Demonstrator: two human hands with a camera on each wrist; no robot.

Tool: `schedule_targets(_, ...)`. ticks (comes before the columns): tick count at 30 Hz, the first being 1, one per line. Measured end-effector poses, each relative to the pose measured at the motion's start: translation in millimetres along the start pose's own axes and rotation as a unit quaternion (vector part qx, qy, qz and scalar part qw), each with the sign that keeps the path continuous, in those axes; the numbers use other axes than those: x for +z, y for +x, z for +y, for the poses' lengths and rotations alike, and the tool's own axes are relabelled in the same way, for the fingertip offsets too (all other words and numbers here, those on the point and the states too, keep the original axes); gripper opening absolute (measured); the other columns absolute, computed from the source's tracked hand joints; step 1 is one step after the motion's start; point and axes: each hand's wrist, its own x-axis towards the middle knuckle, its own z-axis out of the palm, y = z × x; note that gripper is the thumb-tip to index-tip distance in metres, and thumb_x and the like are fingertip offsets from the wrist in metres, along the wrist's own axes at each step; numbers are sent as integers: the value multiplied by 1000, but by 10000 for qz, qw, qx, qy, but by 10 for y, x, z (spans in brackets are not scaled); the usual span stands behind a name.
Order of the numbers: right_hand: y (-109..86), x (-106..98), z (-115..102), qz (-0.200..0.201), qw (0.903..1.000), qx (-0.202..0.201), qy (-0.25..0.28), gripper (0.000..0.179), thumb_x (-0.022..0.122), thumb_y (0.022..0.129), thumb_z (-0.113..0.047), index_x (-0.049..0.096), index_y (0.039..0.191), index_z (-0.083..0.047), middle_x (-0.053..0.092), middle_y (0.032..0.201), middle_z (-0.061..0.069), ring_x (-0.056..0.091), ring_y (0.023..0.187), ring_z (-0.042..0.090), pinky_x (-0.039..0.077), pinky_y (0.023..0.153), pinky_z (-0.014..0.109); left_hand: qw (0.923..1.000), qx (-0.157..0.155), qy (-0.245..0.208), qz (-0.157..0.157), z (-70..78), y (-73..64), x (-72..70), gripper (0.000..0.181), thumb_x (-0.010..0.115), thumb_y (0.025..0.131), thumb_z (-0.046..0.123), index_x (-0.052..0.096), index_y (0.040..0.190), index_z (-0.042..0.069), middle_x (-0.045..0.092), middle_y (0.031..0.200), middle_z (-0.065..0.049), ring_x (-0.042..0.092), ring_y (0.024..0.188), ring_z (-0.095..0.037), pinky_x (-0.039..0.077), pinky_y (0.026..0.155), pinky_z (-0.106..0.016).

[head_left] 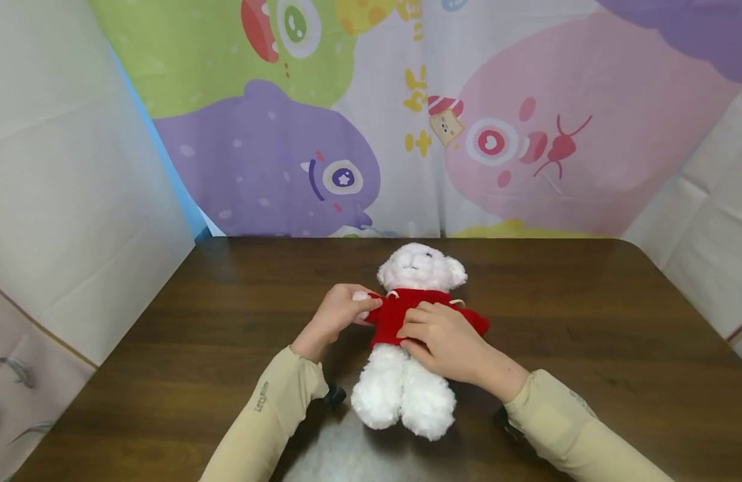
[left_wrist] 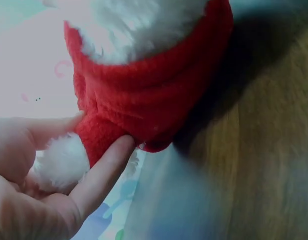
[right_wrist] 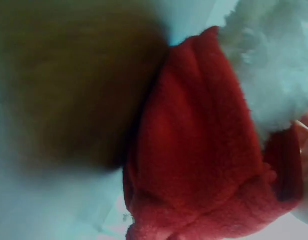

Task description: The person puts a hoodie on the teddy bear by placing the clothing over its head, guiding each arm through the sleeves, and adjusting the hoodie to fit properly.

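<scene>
A white plush teddy bear [head_left: 414, 264] in a red hoodie [head_left: 388, 327] with pale drawstrings lies on its back, head toward the far edge. My left hand [head_left: 341, 309] pinches the bear's arm at the sleeve, thumb on one side and fingers on the other. The furry paw [left_wrist: 64, 162] pokes out of the cuff in the left wrist view. On the belly, my right hand [head_left: 446, 345] holds the lower front of the hoodie with bent fingers. In the right wrist view the hem [right_wrist: 293, 172] stands away from the fur, that hand mostly hidden.
The dark wooden table [head_left: 564, 294] spreads around the bear, with its far edge against a cartoon-printed curtain [head_left: 401, 201]. White cloth panels [head_left: 76, 167] stand along both sides. A pale glare lies on the tabletop at the near edge.
</scene>
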Motion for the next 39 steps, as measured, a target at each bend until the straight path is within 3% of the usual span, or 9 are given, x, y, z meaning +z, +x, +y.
schedule_targets(7,-79,-56,-6,-558,9961,526,427,25,68,78,-32,68,100,-20,63,100,-4,54,95,12,44,88,34,9983,-397,418,12,-11,11,-41,19,65,80,14,54,89,2,60,92,-11,61,74,-19,54,66,-32)
schedule_targets(13,-228,-141,104,-67,9916,1111,665,34,73,73,-25,64,105,-16,55,110,-3,48,103,13,46,86,33,9975,-366,546,-275,-14,-13,-46,22,60,84,18,51,98,3,56,102,-13,58,85,-23,54,70,-35)
schedule_targets(19,-267,-137,133,237,9954,848,369,20,72,77,-20,67,94,-13,62,97,-2,54,90,13,47,80,32,9931,-330,930,-632,8,-30,-52,37,63,83,30,55,110,6,60,99,-10,59,72,-20,54,63,-33)
schedule_targets(24,-260,-102,94,125,9972,672,301,14,68,79,-21,70,93,-18,64,93,-5,54,92,13,40,81,33,9867,-278,1357,-846,14,-23,-62,37,60,85,31,58,112,6,59,74,-5,50,53,-17,49,52,-29)
schedule_targets(26,-261,-97,93,-11,9974,630,363,13,67,81,-23,71,93,-21,63,93,-7,53,93,11,38,80,33,9846,-168,1470,-933,27,-22,-69,34,58,86,28,59,111,6,58,70,-6,50,51,-17,50,52,-29)
schedule_targets(29,-280,-126,110,25,9949,786,625,14,65,82,-21,70,95,-20,62,96,-7,52,95,12,38,84,35,9813,-68,1614,-1042,51,-36,-75,31,55,88,24,59,112,5,63,79,-6,55,61,-17,52,57,-30)
schedule_targets(32,-307,-200,171,410,9832,1502,950,16,65,82,-16,68,98,-15,62,99,-3,54,95,14,43,86,37,9790,-29,1753,-1045,66,-46,-88,30,55,88,23,61,112,5,65,94,-5,57,77,-16,51,67,-29)
schedule_targets(35,-335,-290,250,465,9574,2634,1090,28,66,82,-22,61,106,-8,59,104,5,53,94,20,48,81,40,9762,14,1949,-949,111,-68,-105,28,56,88,22,62,110,5,64,99,-6,55,86,-17,50,74,-29)
schedule_targets(39,-368,-366,348,-535,9050,4022,1280,64,63,79,-48,47,118,0,50,111,16,50,92,25,50,75,40,9676,243,2391,-779,210,-93,-121,23,57,87,20,64,104,7,64,97,-5,55,84,-18,49,74,-29)
